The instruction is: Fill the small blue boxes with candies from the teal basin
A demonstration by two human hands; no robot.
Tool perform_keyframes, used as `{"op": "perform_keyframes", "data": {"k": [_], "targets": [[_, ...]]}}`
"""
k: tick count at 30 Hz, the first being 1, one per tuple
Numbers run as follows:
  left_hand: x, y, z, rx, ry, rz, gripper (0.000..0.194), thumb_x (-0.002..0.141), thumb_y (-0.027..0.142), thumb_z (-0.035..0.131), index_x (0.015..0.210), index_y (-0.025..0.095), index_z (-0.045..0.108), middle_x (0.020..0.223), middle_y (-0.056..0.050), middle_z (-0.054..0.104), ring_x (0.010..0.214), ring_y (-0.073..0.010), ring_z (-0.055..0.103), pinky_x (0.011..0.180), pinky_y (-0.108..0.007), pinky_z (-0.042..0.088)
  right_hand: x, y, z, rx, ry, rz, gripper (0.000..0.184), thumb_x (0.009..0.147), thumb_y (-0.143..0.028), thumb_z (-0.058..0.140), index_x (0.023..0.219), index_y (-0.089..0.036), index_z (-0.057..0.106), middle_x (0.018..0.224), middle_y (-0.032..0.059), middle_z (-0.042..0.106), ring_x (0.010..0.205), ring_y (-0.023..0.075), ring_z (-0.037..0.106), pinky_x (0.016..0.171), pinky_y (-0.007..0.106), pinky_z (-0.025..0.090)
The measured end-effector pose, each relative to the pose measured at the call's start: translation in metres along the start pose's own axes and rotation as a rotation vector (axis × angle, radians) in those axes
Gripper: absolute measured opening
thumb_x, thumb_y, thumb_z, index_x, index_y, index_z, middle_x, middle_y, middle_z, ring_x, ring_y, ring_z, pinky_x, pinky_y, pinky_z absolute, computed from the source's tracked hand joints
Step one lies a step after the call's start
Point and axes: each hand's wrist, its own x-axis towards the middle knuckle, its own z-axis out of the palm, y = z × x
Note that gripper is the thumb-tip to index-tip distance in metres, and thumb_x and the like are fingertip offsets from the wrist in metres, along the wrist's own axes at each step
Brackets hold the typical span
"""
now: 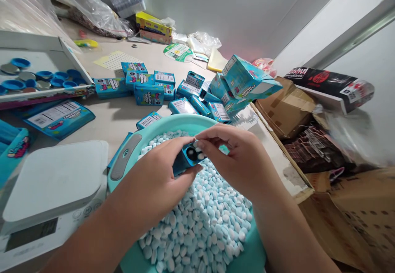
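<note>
A left hand (154, 174) cups a small blue candy case (189, 157) as the right hand (234, 153) pinches its top edge with the fingertips, held steady just above pale blue mints (197, 215) heaped in a teal basin (173, 121), a white digital scale (52, 182) left of the basin.

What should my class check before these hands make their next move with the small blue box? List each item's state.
Grip of the left hand and right hand on the small blue box: ok, both touch it.
Pale blue candies lying inside the teal basin: ok.
Digital scale reading: cannot tell, display too dark.
Tilted blue carton: not ok, leaning on other cartons.
Contents of the box: cannot tell.
</note>
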Motion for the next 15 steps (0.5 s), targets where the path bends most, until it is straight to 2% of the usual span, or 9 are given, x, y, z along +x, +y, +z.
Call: {"op": "perform_keyframes", "data": {"k": [8,11,15], "targets": [[-0.001,0.004,-0.004,-0.05,-0.044,0.023,0.032,0.09,0.031,0.062,0.121,0.027,0.066,0.123,-0.005,0.07,0.114,-0.0261,0.065,0.096,-0.04,0.055,-0.003,-0.001,0.011,0.355,-0.013,0.033,0.007,0.089,-0.018,0.066,0.09,-0.021,0.072,0.086,0.0021,0.073,0.08,0.0159,0.069,0.069,0.027,0.056],[-0.001,0.003,-0.003,-0.028,-0.033,0.019,0.034,0.09,0.032,0.063,0.124,0.028,0.064,0.125,-0.005,0.07,0.115,-0.0268,0.065,0.096,-0.042,0.055,-0.003,0.003,0.014,0.462,0.032,0.028,0.007,0.089,-0.02,0.068,0.096,-0.02,0.071,0.094,0.0037,0.071,0.084,0.0156,0.068,0.071,0.027,0.057],[-0.001,0.001,0.001,-0.002,-0.018,-0.014,0.042,0.091,0.038,0.063,0.132,0.031,0.061,0.13,-0.005,0.068,0.117,-0.0289,0.064,0.094,-0.044,0.056,-0.003,0.004,0.012,0.489,0.029,0.023,0.018,0.088,-0.023,0.07,0.106,-0.021,0.069,0.106,0.0056,0.068,0.092,0.0161,0.068,0.076,0.029,0.059]]}}
